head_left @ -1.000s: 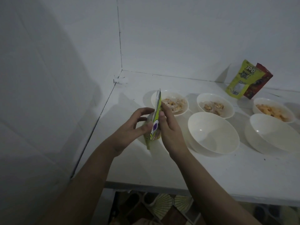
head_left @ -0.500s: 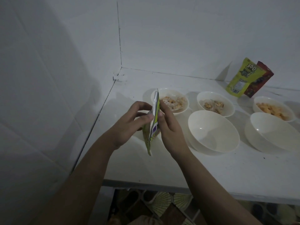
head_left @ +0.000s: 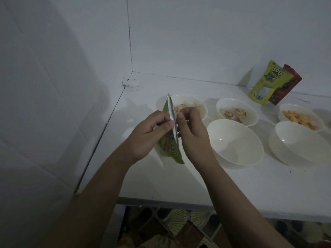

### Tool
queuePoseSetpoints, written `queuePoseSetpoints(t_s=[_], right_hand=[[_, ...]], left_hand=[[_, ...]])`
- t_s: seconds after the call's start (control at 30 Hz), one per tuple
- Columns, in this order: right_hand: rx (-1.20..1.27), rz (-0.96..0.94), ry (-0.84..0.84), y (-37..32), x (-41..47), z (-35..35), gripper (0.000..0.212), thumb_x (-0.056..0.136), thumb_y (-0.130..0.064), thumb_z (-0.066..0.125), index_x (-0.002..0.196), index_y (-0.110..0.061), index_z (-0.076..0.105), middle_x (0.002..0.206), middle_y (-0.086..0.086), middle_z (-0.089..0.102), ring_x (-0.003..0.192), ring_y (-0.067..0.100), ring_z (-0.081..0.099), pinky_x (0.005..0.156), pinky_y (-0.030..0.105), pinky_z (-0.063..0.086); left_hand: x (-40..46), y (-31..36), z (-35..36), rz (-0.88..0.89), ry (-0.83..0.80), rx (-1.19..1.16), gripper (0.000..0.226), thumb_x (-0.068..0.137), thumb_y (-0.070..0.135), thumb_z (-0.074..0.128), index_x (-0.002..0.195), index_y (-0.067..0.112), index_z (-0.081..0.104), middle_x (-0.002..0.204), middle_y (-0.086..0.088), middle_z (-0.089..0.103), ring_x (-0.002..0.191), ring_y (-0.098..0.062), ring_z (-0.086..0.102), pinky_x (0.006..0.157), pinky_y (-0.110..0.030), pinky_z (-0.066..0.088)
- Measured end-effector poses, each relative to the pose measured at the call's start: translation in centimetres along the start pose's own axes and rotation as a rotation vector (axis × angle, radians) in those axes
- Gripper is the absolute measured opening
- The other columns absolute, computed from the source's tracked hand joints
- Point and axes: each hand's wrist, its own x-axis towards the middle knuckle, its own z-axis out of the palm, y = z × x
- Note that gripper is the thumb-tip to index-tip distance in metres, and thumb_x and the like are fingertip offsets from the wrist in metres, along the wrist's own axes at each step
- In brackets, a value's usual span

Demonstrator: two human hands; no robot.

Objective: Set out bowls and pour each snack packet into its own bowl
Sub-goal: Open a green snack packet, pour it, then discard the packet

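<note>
Both hands hold a green snack packet (head_left: 170, 145) edge-on above the white counter (head_left: 197, 179). My left hand (head_left: 150, 135) pinches its top seam from the left, and my right hand (head_left: 191, 133) pinches the seam from the right. Behind the packet stands a white bowl (head_left: 200, 108) with pale snack pieces. Two more filled bowls sit to the right, one (head_left: 236, 111) with brownish pieces, one (head_left: 300, 116) with orange pieces. Two larger empty white bowls stand nearer, one (head_left: 234, 142) beside my right hand, the other (head_left: 302, 144) at the right edge.
A yellow-green packet (head_left: 266, 83) and a red packet (head_left: 286, 86) lean against the back wall at the right. White tiled walls close the left side and the back. The counter's front edge (head_left: 179, 201) runs below my forearms, with patterned floor beneath.
The packet has tilted, its top leaning left and its lower part showing more. Both hands have slid up to pinch the top seam with curled fingers.
</note>
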Motion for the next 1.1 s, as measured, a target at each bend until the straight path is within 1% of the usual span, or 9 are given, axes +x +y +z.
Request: queuePoseSetpoints(t_s=[0.2, 0.37, 0.47, 0.57, 0.67, 0.73, 0.9, 1.0, 1.1], right_hand=[[0.034, 0.019, -0.066, -0.9, -0.2, -0.9, 0.027, 0.101, -0.031, 0.046, 0.086, -0.011, 0.055, 0.077, -0.007, 0.057, 0.071, 0.006, 0.056, 0.067, 0.025, 0.052], [-0.018, 0.023, -0.097, -0.8, -0.4, -1.7, 0.029, 0.103, -0.029, 0.043, 0.084, -0.009, 0.051, 0.077, 0.009, 0.057, 0.077, 0.028, 0.057, 0.075, 0.051, 0.052], [-0.069, 0.015, -0.125, -0.9, -0.1, -2.2, 0.029, 0.101, -0.027, 0.041, 0.083, -0.005, 0.047, 0.079, 0.016, 0.055, 0.078, 0.034, 0.055, 0.072, 0.055, 0.051], [-0.128, 0.005, -0.142, -1.1, 0.1, -2.7, 0.026, 0.101, -0.020, 0.042, 0.080, -0.004, 0.043, 0.076, 0.015, 0.052, 0.073, 0.030, 0.053, 0.067, 0.043, 0.051], [-0.166, -0.008, -0.157, -1.2, 0.2, -3.1, 0.024, 0.100, -0.014, 0.043, 0.079, -0.002, 0.042, 0.073, 0.015, 0.051, 0.063, 0.018, 0.045, 0.056, 0.023, 0.039], [-0.163, -0.013, -0.150, -1.2, 0.2, -3.3, 0.024, 0.098, -0.012, 0.045, 0.078, -0.001, 0.042, 0.072, 0.017, 0.052, 0.062, 0.019, 0.046, 0.054, 0.023, 0.038], [-0.031, 0.009, -0.115, -0.5, -0.2, -2.8, 0.026, 0.099, -0.014, 0.045, 0.081, 0.005, 0.046, 0.080, 0.024, 0.051, 0.077, 0.039, 0.053, 0.071, 0.051, 0.052], [0.026, 0.040, -0.133, -0.4, -0.3, -2.6, 0.026, 0.102, -0.014, 0.043, 0.086, 0.005, 0.050, 0.084, 0.022, 0.053, 0.078, 0.035, 0.056, 0.076, 0.051, 0.054], [0.067, 0.063, -0.204, -0.5, -0.5, -2.9, 0.026, 0.103, -0.017, 0.042, 0.091, 0.003, 0.052, 0.084, 0.017, 0.058, 0.079, 0.032, 0.060, 0.080, 0.049, 0.055]], left_hand=[[0.2, 0.8, 0.7, -0.034, 0.025, -0.068, 0.027, 0.100, 0.017, 0.048, 0.073, 0.016, 0.051, 0.066, 0.013, 0.048, 0.065, -0.003, 0.046, 0.065, -0.015, 0.038], [0.5, 1.3, 1.5, -0.047, 0.047, -0.098, 0.031, 0.101, 0.013, 0.045, 0.070, 0.016, 0.051, 0.059, 0.015, 0.048, 0.059, 0.001, 0.045, 0.059, -0.010, 0.038], [0.7, 1.4, 1.9, -0.058, 0.061, -0.071, 0.031, 0.101, 0.018, 0.045, 0.072, 0.019, 0.055, 0.059, 0.016, 0.050, 0.059, 0.001, 0.047, 0.058, -0.010, 0.039], [0.8, 1.3, 2.3, -0.051, 0.076, -0.007, 0.031, 0.100, 0.023, 0.047, 0.071, 0.023, 0.056, 0.057, 0.014, 0.049, 0.056, -0.002, 0.046, 0.054, -0.014, 0.038], [0.9, 1.1, 2.6, -0.012, 0.093, 0.051, 0.029, 0.099, 0.024, 0.048, 0.072, 0.015, 0.054, 0.061, 0.000, 0.047, 0.057, -0.010, 0.044, 0.053, -0.023, 0.037], [0.9, 1.0, 2.9, -0.003, 0.106, 0.043, 0.030, 0.099, 0.021, 0.048, 0.071, 0.012, 0.051, 0.060, 0.001, 0.045, 0.057, -0.011, 0.042, 0.053, -0.024, 0.036], [0.7, 0.8, 3.6, -0.081, 0.184, -0.187, 0.029, 0.096, 0.019, 0.047, 0.070, 0.006, 0.050, 0.066, -0.010, 0.043, 0.062, -0.017, 0.042, 0.058, -0.025, 0.038], [0.6, 1.0, 4.2, -0.122, 0.229, -0.318, 0.027, 0.099, 0.009, 0.044, 0.076, -0.002, 0.051, 0.066, -0.011, 0.043, 0.059, -0.014, 0.044, 0.056, -0.020, 0.044], [0.7, 0.7, 4.0, -0.110, 0.216, -0.349, 0.028, 0.100, 0.013, 0.045, 0.076, 0.000, 0.050, 0.064, -0.004, 0.046, 0.061, -0.012, 0.046, 0.060, -0.021, 0.044]])
